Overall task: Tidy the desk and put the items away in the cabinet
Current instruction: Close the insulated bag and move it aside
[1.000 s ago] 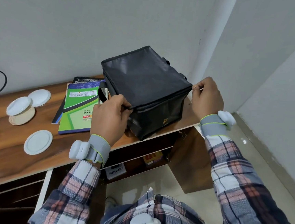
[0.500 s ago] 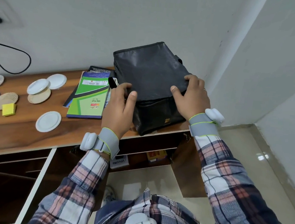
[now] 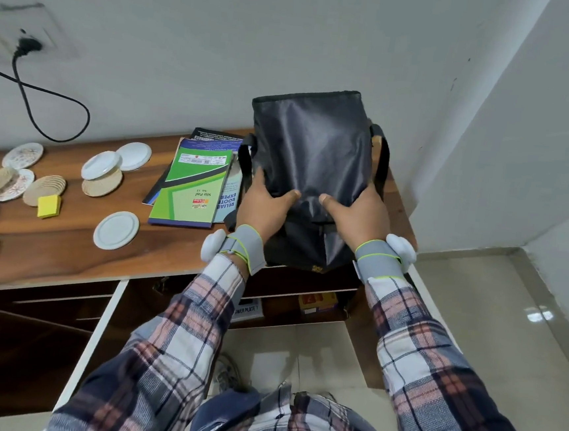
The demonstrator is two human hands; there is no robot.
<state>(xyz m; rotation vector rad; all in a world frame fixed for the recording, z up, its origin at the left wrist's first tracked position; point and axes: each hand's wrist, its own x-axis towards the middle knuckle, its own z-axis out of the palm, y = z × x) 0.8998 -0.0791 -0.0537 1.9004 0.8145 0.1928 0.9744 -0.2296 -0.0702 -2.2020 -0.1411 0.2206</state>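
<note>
- Both my hands are on the black fabric bag (image 3: 309,148), which is at the right end of the brown wooden desk (image 3: 66,258), close to the wall corner.
- My left hand (image 3: 261,210) grips the bag's left side, with the thumb pressed across the near face.
- My right hand (image 3: 358,218) clasps the right side the same way, and the two thumbs nearly meet in the middle.
- The rest of my fingers curl round the sides, out of sight.
- The bag's lower end sits at the desk's near edge. I cannot tell if it is resting there or off the wood.
- A black strap loops out on each side of the bag.
- Just left of the bag lies a green slip pad (image 3: 192,190) on top of other booklets.
- Further left there is a white round lid (image 3: 116,230) near the edge, a small yellow block (image 3: 49,206), and woven round coasters (image 3: 101,184).
- Far left, a black plug (image 3: 28,45) sits in the wall socket, its cable hanging in a loop.
- Below the desk, a yellow and red box (image 3: 316,302) sits on the open shelf.
</note>
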